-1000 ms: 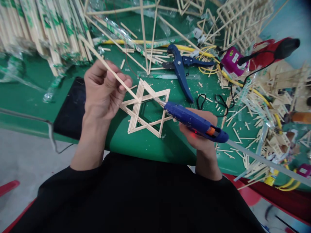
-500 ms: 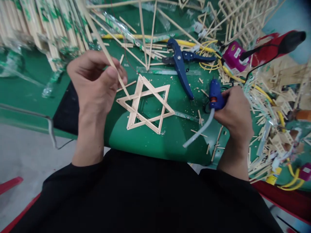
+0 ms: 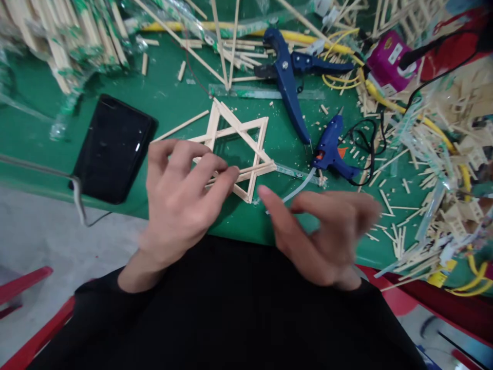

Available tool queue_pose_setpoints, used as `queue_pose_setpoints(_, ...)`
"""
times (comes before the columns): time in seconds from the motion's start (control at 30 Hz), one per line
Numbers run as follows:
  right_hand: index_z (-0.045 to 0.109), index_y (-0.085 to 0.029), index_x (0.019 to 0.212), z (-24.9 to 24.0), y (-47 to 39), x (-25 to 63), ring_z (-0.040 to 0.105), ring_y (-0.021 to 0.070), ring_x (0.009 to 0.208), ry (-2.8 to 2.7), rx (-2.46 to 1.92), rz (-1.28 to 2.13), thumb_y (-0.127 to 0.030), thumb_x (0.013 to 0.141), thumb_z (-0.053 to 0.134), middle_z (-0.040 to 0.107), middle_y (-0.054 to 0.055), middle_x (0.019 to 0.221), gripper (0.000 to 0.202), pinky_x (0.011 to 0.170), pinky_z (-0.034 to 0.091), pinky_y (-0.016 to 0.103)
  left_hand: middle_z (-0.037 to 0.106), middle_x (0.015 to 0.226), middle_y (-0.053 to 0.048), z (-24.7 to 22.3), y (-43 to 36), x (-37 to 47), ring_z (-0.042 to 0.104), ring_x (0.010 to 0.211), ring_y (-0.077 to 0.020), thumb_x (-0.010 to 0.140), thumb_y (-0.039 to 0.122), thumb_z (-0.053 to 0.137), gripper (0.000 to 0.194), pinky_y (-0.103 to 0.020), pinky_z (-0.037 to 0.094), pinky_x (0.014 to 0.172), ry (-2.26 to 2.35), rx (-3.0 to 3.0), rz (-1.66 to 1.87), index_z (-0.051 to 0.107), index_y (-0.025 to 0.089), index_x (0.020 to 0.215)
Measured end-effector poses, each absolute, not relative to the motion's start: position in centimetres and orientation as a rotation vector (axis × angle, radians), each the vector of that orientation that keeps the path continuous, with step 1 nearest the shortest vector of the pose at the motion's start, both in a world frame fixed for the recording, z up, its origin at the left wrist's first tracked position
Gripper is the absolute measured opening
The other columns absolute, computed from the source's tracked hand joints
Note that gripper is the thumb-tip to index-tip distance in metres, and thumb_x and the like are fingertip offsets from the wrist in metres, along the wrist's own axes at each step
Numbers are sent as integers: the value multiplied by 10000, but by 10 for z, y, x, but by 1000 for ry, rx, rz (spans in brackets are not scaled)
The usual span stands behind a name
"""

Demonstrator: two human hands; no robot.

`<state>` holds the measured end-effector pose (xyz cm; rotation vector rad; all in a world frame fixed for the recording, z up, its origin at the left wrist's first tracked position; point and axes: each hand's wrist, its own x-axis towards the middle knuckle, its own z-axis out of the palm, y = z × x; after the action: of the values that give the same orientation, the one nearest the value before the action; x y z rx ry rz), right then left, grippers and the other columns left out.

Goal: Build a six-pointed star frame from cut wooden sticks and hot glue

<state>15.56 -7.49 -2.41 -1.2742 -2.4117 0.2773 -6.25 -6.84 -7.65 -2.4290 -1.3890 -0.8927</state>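
Observation:
A six-pointed star of thin wooden sticks (image 3: 259,140) lies on the green table in front of me. My left hand (image 3: 188,187) is over its left part, fingers closed on a wooden stick (image 3: 254,167) that runs along the star's lower edge to the right point. The star's left corner is hidden under that hand. My right hand (image 3: 319,231), somewhat blurred, hovers right of the star near the table's front edge, thumb and fingers apart, holding nothing. Beyond it a blue glue gun (image 3: 332,149) rests on its side, a clear glue stick (image 3: 299,188) trailing from its back.
Blue cutting pliers (image 3: 287,87) lie behind the star. A black phone-like tablet (image 3: 111,149) is at the left. Bundled sticks (image 3: 92,31) fill the back left. Stick scraps (image 3: 400,239), a yellow cable (image 3: 377,95) and a purple plug block (image 3: 395,59) occupy the right.
The glue gun has left my right hand and lies on the table. My left hand has brought the stick down onto the star. My right hand has moved left towards it.

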Motion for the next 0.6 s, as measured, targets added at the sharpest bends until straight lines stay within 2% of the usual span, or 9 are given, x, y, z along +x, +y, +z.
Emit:
queue_pose_setpoints(0.07, 703, -225, 1109, -32, -72, 135, 535, 173, 819, -2427, -1035, -60, -129, 911, 655, 662, 17, 813, 225, 682, 380, 347, 690, 849, 0, -79, -71, -58, 641, 850, -230, 873, 186, 714, 98, -424, 463, 778, -1362, -2448, -927, 637, 214, 927)
queue_pose_setpoints(0.13, 704, -138, 1029, -39, -66, 123, 515, 171, 823, -2399, -1005, -161, -134, 925, 655, 678, 28, 798, 114, 691, 374, 359, 692, 858, -5, -78, -74, -58, 628, 853, -244, 877, 182, 700, 86, -445, 457, 786, -1372, -2447, -972, 646, 224, 928)
queue_pose_setpoints(0.2, 683, -148, 934, -44, -62, 118, 505, 162, 803, -2353, -1064, -137, -137, 917, 671, 663, 19, 781, 24, 703, 370, 359, 696, 879, -6, -75, -77, -58, 620, 875, -256, 874, 180, 704, 108, -465, 456, 803, -1409, -2471, -995, 658, 243, 949)
queue_pose_setpoints(0.3, 634, -206, 823, -47, -60, 120, 501, 152, 782, -2319, -1077, -78, -101, 882, 690, 640, 3, 802, 133, 714, 346, 349, 704, 926, 1, -69, -84, -58, 617, 923, -267, 871, 164, 714, 172, -485, 458, 827, -1525, -2508, -999, 670, 295, 974)
queue_pose_setpoints(0.4, 630, -223, 811, -50, -58, 125, 492, 175, 777, -2340, -1005, -145, -86, 861, 685, 657, 12, 814, 156, 696, 323, 355, 698, 1026, -9, -65, -88, -62, 599, 991, -281, 880, 188, 711, 229, -493, 479, 839, -1612, -2520, -1023, 677, 327, 1058)
queue_pose_setpoints(0.5, 641, -213, 828, -52, -55, 129, 488, 191, 780, -2323, -1031, -196, -89, 847, 692, 656, 36, 804, 135, 685, 335, 361, 669, 1114, -67, -64, -87, -69, 560, 1049, -311, 850, 295, 760, 311, -493, 494, 840, -1619, -2484, -1076, 692, 262, 1151)
queue_pose_setpoints(0.6, 652, -233, 875, -53, -55, 131, 518, 195, 801, -2285, -1091, -121, -103, 867, 676, 654, 40, 825, 133, 694, 332, 367, 655, 1104, -91, -66, -85, -77, 554, 1031, -323, 802, 373, 795, 369, -491, 499, 828, -1612, -2454, -1143, 714, 225, 1130)
